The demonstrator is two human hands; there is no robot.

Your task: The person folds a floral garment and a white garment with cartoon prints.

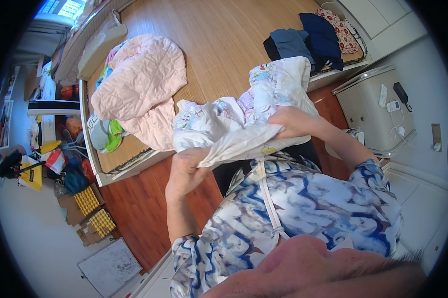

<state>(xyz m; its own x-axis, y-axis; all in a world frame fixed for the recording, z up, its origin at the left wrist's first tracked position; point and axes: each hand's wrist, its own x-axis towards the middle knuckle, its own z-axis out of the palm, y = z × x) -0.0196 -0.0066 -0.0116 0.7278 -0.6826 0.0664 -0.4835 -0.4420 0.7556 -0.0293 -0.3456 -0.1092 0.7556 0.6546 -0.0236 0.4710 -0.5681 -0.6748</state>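
A white cloth with coloured cartoon prints lies rumpled over the near edge of the bed and in front of my body. My left hand grips its near left corner, with the fingers closed on the fabric. Farther right, my right hand pinches the same near edge. Between the two hands a strip of the cloth is stretched and lifted. I cannot tell whether it is a garment or a small quilt. A pale pink quilted blanket is heaped left of it.
The bed has a smooth light-brown top. Folded dark clothes lie at its far right corner. Grey and green clothing sits by the pink blanket. A beige cabinet with chargers stands right. Bags and egg trays are at left.
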